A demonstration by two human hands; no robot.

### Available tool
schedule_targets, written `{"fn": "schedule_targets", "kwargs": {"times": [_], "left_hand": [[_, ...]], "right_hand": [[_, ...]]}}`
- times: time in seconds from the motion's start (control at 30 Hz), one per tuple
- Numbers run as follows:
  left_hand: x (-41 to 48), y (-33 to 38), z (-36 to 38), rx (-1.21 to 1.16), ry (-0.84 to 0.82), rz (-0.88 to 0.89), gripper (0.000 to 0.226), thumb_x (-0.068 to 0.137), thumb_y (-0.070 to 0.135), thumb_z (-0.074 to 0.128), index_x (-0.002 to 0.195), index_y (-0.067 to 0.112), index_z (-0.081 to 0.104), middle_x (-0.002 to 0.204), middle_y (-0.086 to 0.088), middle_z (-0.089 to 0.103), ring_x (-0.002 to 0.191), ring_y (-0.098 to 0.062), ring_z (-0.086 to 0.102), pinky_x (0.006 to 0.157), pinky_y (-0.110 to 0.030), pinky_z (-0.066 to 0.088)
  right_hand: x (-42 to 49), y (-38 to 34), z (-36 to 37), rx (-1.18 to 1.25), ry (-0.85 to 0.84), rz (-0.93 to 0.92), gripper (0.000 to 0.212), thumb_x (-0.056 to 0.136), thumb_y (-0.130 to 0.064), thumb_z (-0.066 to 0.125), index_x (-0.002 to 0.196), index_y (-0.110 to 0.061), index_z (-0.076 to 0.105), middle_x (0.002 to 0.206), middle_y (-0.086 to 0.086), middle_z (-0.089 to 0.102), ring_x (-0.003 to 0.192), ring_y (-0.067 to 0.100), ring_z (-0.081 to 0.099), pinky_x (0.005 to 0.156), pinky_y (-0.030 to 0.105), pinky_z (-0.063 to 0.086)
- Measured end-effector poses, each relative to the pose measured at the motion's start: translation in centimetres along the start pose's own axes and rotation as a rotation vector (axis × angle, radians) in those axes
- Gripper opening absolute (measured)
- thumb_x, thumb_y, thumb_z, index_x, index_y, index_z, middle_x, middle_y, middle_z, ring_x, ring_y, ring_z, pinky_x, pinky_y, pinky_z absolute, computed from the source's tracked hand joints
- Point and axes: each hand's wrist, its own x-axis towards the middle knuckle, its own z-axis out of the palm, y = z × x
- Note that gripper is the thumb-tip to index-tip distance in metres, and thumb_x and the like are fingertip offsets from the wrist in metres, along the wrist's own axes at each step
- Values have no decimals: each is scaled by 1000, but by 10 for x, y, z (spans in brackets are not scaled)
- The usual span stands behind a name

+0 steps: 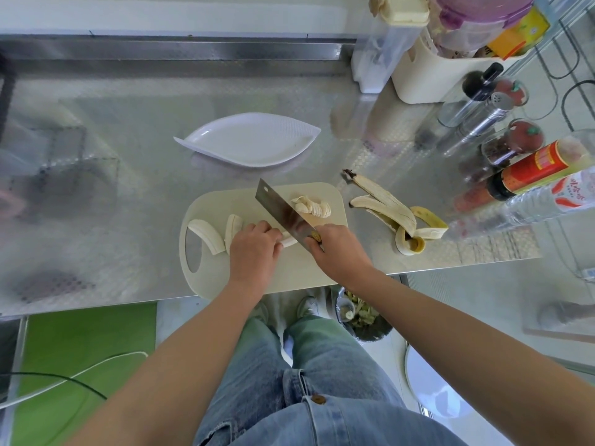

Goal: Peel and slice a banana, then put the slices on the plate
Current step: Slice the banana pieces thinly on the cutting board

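Note:
A cream cutting board (273,278) lies at the counter's front edge. On it rest two peeled banana pieces (207,235), a third piece (288,241) under my fingers, and a pile of cut slices (314,206) at the far right. My left hand (254,249) presses down on the third piece. My right hand (338,249) grips the handle of a cleaver (283,209), whose blade stands on that piece just right of my left fingers. A white leaf-shaped plate (248,141) sits behind the board, with nothing on it.
The banana peel (397,214) lies right of the board. Bottles, spice jars and containers (502,130) crowd the back right of the steel counter (112,188). A bin with scraps (357,317) stands on the floor below the counter edge.

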Motion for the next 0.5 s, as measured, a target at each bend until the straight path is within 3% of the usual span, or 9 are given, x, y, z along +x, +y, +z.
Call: {"fn": "schedule_targets", "kwargs": {"times": [0.27, 0.5], "left_hand": [[1, -2, 3, -17, 3, -12, 13, 77, 16, 76, 90, 17, 74, 86, -1, 66, 74, -23, 55, 64, -34, 42], [1, 0, 0, -23, 2, -12, 12, 78, 16, 75, 90, 16, 74, 86, -1, 66, 73, -23, 55, 64, -33, 41]], "right_hand": [[6, 3, 17, -54, -48, 41, 26, 98, -27, 44, 82, -9, 53, 79, 6, 47, 75, 30, 52, 62, 35, 38], [5, 5, 11, 37, 19, 31, 30, 96, -27, 48, 71, -11, 43, 72, 8, 47, 67, 30, 47, 59, 35, 33]]}}
